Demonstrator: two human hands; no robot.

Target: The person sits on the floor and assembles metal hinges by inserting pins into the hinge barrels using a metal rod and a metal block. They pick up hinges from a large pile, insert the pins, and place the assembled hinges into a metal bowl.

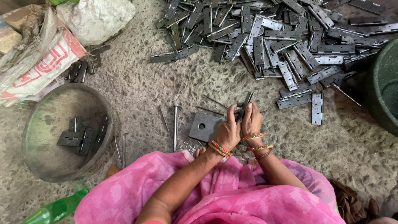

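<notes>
Beside the square plate, our hands: our left hand (227, 132) and right hand (251, 120) are pressed together, both curled shut around one grey metal hinge (246, 102) held upright, its top end poking out above the fingers.
Landmark: the square plate (206, 127) is flat dark steel with one round hole, lying on the floor and touching our left hand on its right edge.
Hinge in hand: just right of the plate and above its upper right corner, off the floor.
Packages: well up and left of the plate we note a crumpled white sack (96, 17) and, below it, a flattened white sack with red printing (39, 66); writing not recorded.
Bottle: a green plastic bottle (54, 210) lies far down-left of the plate, at the frame edge.
Edges: a round metal basin (64, 131) sits left of the plate, its rim well apart from it, a few dark hinges (81, 139) inside. A green tub (384, 85) cuts the frame far right of the plate.
Open room: bare floor (137, 89) lies between plate and basin, crossed only by thin steel pins (175, 124); more open floor lies right of the plate under the heap.
Heap: above and right of the plate we log a loose hinge pile (273, 37), overlapping, dull grey.
Textures: floor rough and pitted; pink patterned cloth (232, 195) below the plate; beaded bangles (219, 148) on both wrists.
</notes>
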